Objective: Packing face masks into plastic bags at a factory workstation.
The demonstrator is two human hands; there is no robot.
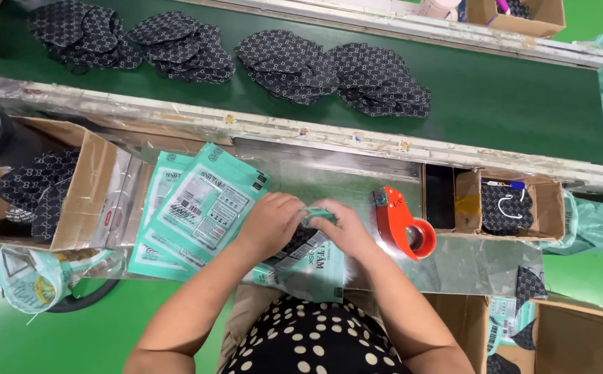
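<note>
Centre frame: left hand (271, 220) and right hand (343, 228) gripping a teal pouch (315, 266) holding a dark patterned mask (300, 240); best squared flat on tabletop (474, 266).

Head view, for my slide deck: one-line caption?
Both hands slide a patterned dark mask into a teal pouch beside a red tape dispenser.

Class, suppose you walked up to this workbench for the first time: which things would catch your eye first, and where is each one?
At the centre, the left hand and right hand meet over a teal pouch with a dark patterned mask at its mouth. Just right of them stands a bright orange tape dispenser on the shiny bench. Along the top, piles of dark patterned masks lie on the green belt.
</note>
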